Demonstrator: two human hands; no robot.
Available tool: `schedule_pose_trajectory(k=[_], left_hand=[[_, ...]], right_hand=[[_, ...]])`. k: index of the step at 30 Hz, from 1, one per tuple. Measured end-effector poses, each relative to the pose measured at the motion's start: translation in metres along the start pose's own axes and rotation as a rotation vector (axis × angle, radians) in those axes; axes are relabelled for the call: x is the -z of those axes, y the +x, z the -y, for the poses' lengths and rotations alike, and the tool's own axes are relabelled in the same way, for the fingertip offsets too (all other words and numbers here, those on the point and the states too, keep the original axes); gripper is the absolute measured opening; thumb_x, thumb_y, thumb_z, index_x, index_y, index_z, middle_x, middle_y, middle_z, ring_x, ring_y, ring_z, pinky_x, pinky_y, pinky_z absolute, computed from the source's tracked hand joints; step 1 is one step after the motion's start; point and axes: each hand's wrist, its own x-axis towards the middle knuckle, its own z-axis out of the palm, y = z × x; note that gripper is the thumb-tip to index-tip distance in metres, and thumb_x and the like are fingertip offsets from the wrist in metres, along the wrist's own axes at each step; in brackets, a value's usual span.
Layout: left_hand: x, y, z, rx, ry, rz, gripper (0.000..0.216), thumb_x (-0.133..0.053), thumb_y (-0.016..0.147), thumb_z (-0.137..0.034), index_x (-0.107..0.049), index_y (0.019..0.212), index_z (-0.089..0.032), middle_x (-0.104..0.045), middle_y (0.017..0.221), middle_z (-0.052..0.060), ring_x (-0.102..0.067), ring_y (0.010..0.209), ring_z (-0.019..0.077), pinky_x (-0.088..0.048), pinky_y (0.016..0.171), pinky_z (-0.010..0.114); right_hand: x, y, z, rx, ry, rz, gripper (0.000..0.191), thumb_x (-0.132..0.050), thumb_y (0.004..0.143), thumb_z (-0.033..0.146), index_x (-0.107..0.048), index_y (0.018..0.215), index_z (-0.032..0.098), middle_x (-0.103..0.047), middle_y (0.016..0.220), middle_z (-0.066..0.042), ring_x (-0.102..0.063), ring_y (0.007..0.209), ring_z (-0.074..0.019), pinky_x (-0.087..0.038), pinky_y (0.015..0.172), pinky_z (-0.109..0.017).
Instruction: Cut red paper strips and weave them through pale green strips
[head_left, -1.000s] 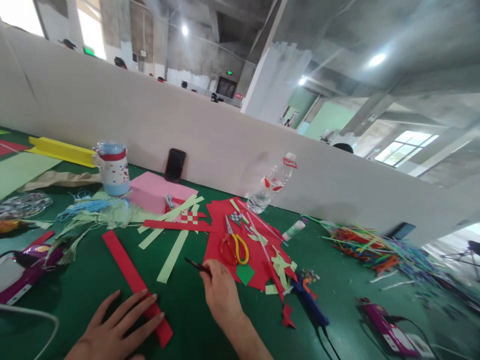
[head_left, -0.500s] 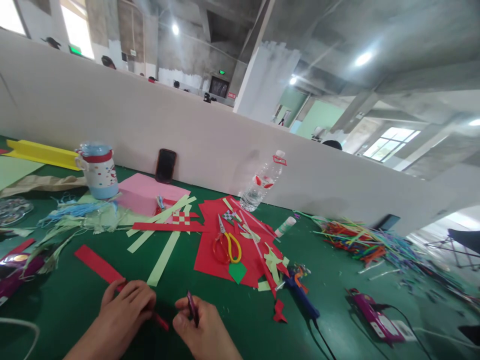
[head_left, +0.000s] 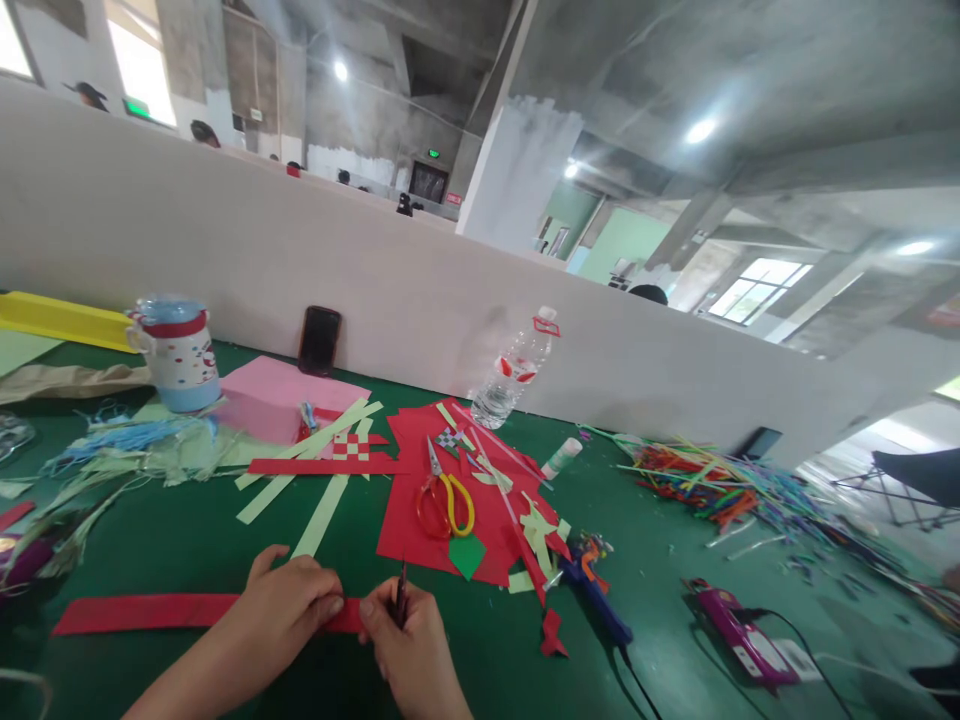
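Observation:
A long red paper strip [head_left: 142, 612] lies flat and crosswise near the front edge of the green table [head_left: 660, 620]. My left hand [head_left: 289, 605] is closed on the strip's right end, thumb and fingers pinching it. My right hand [head_left: 409, 640] meets it at that same end, fingers curled round a thin dark pen [head_left: 401, 603] that points up and away. Just beyond my hands lies a red sheet [head_left: 427, 515] with yellow-handled scissors [head_left: 446, 495] on it.
Pale green strips [head_left: 319, 465] and a small red-and-green woven patch [head_left: 352, 447] lie behind my left hand. A mug [head_left: 178, 352], pink paper [head_left: 281, 395], a phone [head_left: 319, 340] and a water bottle [head_left: 514, 370] stand further back. A blue glue gun [head_left: 596, 590] and purple tool [head_left: 739, 645] lie right.
The red strip has swung from a diagonal to crosswise. My left hand went from flat on it to pinching its right end. My right hand came back with the pen to meet it.

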Motion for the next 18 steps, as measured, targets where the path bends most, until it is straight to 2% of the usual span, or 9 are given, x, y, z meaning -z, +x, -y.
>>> schedule_pose_trajectory(k=[7,12,18], left_hand=[[0.010,0.010,-0.007,0.024,-0.061,0.117,0.033,-0.041,0.091,-0.033,-0.061,0.067,-0.023,-0.067,0.070,-0.004,-0.063,0.077,0.0155,-0.034,0.095,0.036],[0.012,0.012,-0.007,0.046,-0.078,0.127,0.030,-0.044,0.086,-0.034,-0.064,0.065,-0.023,-0.068,0.070,-0.003,-0.062,0.077,0.0157,-0.036,0.086,0.030],[0.013,0.013,-0.007,0.061,-0.095,0.119,0.027,-0.047,0.081,-0.034,-0.065,0.064,-0.024,-0.069,0.071,-0.003,-0.062,0.076,0.0160,-0.037,0.080,0.027]], right_hand=[[0.000,0.004,-0.003,-0.052,0.046,-0.014,0.032,-0.064,0.078,0.049,-0.055,0.069,0.019,-0.048,0.052,0.006,-0.035,0.040,-0.0076,-0.024,0.039,-0.021],[0.000,0.006,-0.005,-0.077,0.038,-0.016,0.033,-0.068,0.076,0.049,-0.055,0.068,0.019,-0.050,0.053,0.005,-0.035,0.041,-0.0072,-0.025,0.041,-0.021],[0.000,0.006,-0.007,-0.072,0.027,-0.032,0.033,-0.070,0.076,0.049,-0.058,0.069,0.019,-0.053,0.055,0.004,-0.039,0.044,-0.0084,-0.029,0.044,-0.021]])
